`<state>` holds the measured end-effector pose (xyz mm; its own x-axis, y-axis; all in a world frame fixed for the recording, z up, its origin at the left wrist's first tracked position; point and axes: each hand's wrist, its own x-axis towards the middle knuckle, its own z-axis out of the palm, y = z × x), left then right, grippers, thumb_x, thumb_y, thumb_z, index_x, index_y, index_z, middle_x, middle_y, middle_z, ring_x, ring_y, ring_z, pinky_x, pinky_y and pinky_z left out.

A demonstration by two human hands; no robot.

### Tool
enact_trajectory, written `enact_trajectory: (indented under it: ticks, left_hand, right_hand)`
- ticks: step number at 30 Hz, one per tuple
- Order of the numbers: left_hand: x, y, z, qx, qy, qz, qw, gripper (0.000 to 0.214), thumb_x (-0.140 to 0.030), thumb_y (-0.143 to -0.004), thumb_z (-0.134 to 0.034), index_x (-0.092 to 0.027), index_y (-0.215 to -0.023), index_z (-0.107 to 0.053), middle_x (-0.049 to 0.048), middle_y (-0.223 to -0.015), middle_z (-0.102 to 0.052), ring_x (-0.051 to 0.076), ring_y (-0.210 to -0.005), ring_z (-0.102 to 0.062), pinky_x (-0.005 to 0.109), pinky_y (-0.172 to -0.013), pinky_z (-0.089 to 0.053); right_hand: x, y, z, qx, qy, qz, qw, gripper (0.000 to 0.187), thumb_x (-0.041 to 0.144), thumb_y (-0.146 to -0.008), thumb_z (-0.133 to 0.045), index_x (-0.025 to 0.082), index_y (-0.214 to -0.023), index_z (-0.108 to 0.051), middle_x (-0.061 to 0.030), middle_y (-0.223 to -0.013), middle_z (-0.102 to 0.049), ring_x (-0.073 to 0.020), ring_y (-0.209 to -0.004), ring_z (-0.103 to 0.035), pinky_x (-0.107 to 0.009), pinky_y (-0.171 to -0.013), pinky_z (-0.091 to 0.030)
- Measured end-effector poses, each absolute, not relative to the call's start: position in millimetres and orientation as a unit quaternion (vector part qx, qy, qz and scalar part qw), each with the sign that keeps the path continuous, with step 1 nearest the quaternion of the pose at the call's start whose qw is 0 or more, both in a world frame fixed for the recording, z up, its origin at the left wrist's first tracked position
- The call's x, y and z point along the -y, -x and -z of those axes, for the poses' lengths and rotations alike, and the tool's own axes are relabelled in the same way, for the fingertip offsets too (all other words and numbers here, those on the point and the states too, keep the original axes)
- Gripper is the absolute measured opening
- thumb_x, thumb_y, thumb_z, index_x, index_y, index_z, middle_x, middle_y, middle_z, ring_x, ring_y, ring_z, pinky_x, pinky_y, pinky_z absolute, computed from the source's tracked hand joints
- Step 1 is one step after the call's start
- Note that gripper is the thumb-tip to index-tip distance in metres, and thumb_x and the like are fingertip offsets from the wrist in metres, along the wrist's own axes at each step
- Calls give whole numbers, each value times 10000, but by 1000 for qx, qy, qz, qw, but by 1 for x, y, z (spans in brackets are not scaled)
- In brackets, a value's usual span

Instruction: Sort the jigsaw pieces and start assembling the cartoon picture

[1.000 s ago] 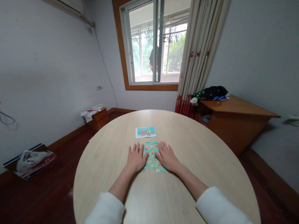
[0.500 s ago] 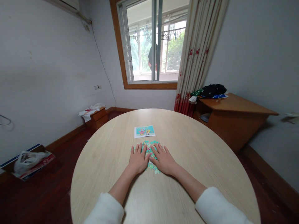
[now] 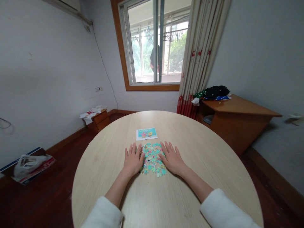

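Your left hand (image 3: 133, 161) and your right hand (image 3: 174, 162) rest palm down, fingers spread and well apart from each other, framing the jigsaw pieces (image 3: 153, 158) between them. Beneath them spreads the round table (image 3: 197, 148). To your right stands a wooden desk (image 3: 242, 126), with a heap of spotted cloth (image 3: 216, 92) on top and a greyish object (image 3: 208, 119) in its recess. Beyond the table on your left, a small cabinet (image 3: 102, 118) bears papers (image 3: 93, 111); its inside is hidden. On the floor at far left, a white plastic bag (image 3: 28, 165) sits in or on a shallow box (image 3: 47, 163); you can't tell which, nor what the bag holds. Just past the pieces lies a printed cartoon sheet (image 3: 147, 133). Smallest are the pieces themselves, mostly turquoise, loosely scattered near both thumbs; you can't tell whether your fingers press on any.
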<state>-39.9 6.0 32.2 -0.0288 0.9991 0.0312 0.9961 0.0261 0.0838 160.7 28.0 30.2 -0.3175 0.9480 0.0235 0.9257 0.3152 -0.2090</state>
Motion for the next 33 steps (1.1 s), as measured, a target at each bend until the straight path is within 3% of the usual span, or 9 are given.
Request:
enact_trajectory:
  ticks: [7,13,19,27,33]
  left_hand:
    - [-1,36,-24,-690,-723,-15,40,612,-538,-899,-212,-241,-1433,-225,103,-1504,-156,287,-1384,-127,542,-1100,-73]
    - [1,37,-31,-676,-734,-44,37,591,-495,-910,-250,-216,-1430,-240,124,-1496,-191,301,-1379,-141,560,-1094,-78]
    - [17,18,-38,-536,-838,-91,47,490,-486,-908,-317,-344,-1376,-333,58,-1519,-124,290,-1391,-68,573,-1092,-45]
    - [27,8,-44,-505,-856,-74,76,509,-487,-911,-303,-300,-1384,-332,105,-1505,-161,296,-1386,-73,586,-1087,-46]
    - [26,10,-42,-503,-858,-78,67,499,-496,-910,-300,-282,-1349,-397,115,-1502,-171,290,-1387,-76,588,-1086,-38]
  right_hand:
    - [-27,-163,-31,813,572,-100,37,696,585,-887,-212,185,-1454,-157,-102,-1519,-71,-262,-1394,-24,-493,-1109,-24]
    - [-29,-171,-34,804,582,-116,37,698,568,-892,-225,182,-1461,-101,-98,-1521,-56,-253,-1395,-17,-487,-1110,-45]
    - [-35,-176,-28,796,594,-113,37,711,560,-884,-277,176,-1460,-114,-112,-1520,-75,-268,-1393,-29,-498,-1104,-40]
    - [-38,-175,-28,787,603,-114,68,642,487,-915,-248,165,-1458,-130,-110,-1517,-114,-241,-1395,-66,-480,-1105,-85]
    - [-38,-178,-31,780,612,-114,65,690,486,-888,-343,137,-1453,-151,-137,-1513,-114,-264,-1392,-70,-487,-1104,-84]
